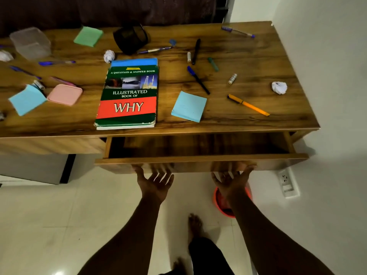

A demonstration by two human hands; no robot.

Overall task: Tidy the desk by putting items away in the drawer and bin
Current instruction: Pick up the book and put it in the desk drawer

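A wooden desk (248,56) has its drawer (198,158) pulled partly out; what shows of the inside looks bare. My left hand (155,180) and my right hand (231,180) are palm-up under the drawer front, fingers spread against its lower edge, blurred. On the desk lie a green and red book (128,96), blue sticky pads (188,106) (26,99), a green pad (88,36), an orange pen (248,104), a black-and-blue pen (197,79), other pens and markers, and crumpled paper balls (279,87) (108,55). An orange bin (218,201) stands on the floor under my right forearm.
A black mesh pen holder (130,37) lies tipped near the back. A clear plastic box (29,42) and a pink lid (64,94) sit at the left. A white wall with a socket (287,182) bounds the right side. My bare foot (195,225) is on the tiled floor.
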